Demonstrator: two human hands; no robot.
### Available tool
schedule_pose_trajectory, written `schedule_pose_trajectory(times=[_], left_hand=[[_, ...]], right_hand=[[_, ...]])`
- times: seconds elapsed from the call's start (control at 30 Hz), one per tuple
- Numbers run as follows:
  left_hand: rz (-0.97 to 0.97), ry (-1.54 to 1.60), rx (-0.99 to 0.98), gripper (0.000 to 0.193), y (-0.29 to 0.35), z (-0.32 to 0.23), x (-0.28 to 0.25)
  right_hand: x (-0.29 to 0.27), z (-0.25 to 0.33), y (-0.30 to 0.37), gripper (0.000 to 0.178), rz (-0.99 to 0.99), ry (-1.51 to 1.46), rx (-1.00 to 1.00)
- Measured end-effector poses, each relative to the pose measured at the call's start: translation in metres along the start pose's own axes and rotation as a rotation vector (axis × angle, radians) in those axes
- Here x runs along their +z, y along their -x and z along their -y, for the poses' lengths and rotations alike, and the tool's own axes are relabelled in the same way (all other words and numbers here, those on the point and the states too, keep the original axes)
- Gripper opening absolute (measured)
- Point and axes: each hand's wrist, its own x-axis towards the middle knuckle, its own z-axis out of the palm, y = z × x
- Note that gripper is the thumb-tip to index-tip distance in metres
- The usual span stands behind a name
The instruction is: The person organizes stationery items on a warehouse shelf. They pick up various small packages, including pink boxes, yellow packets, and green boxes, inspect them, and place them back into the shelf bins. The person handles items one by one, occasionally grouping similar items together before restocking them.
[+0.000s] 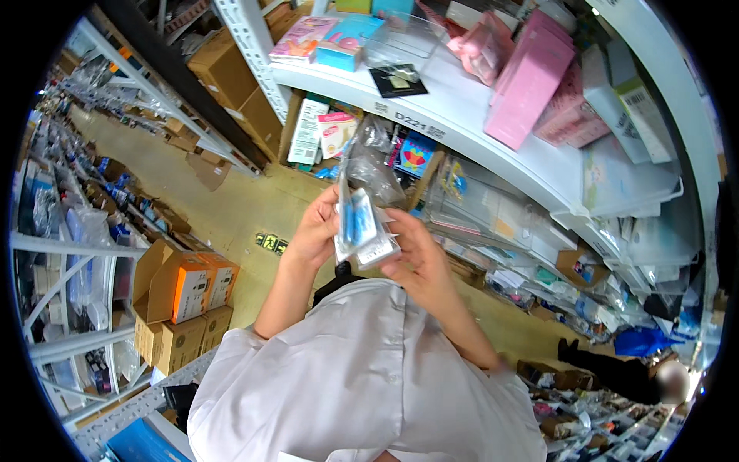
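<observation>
In front of my chest both hands hold small flat packages close together. Around the left edge of a slim clear-and-white package with blue contents [358,218] curl the fingers of my left hand [317,232]. A small whitish package [379,252] sits against it, with my right hand [419,256] gripping its right side by fingers and thumb. The packages are tilted and overlap, so where one ends and the other begins is hard to see. What is inside them cannot be made out beyond the blue colour.
Ahead, a white shelf [454,100] carries pink boxes [531,77], a blue box [348,45] and a black card [397,80]. Lower bins hold bagged goods [377,165]. At left stand cartons with orange boxes [191,289]. Another person [616,369] is in the aisle at lower right.
</observation>
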Motion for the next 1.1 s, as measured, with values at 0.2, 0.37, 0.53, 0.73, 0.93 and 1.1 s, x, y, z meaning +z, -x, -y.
schedule_pose_trajectory(times=[0.2, 0.37, 0.53, 0.73, 0.93, 1.1], left_hand=[[0.075, 0.029, -0.071, 0.057, 0.001, 0.034, 0.007], [0.003, 0.067, -0.146, 0.050, 0.002, 0.046, 0.012], [0.074, 0.269, -0.222, 0.027, 0.016, 0.059, 0.002], [0.056, -0.064, -0.113, 0.014, 0.025, 0.039, 0.047], [-0.047, 0.283, -0.199, 0.008, 0.021, 0.052, 0.029], [0.072, 0.456, -0.198, 0.013, 0.011, 0.069, -0.003]], right_hand=[[-0.014, -0.010, 0.012, 0.063, -0.073, 0.118, 0.056], [-0.024, 0.004, 0.030, 0.051, -0.216, 0.063, 0.110], [-0.054, 0.011, 0.034, 0.036, -0.531, 0.040, 0.087], [-0.133, 0.009, 0.020, 0.022, -0.723, 0.223, 0.063], [-0.147, 0.022, -0.008, 0.029, -0.803, 0.903, 0.158], [-0.160, -0.009, -0.033, 0.032, -0.746, 1.099, 0.058]])
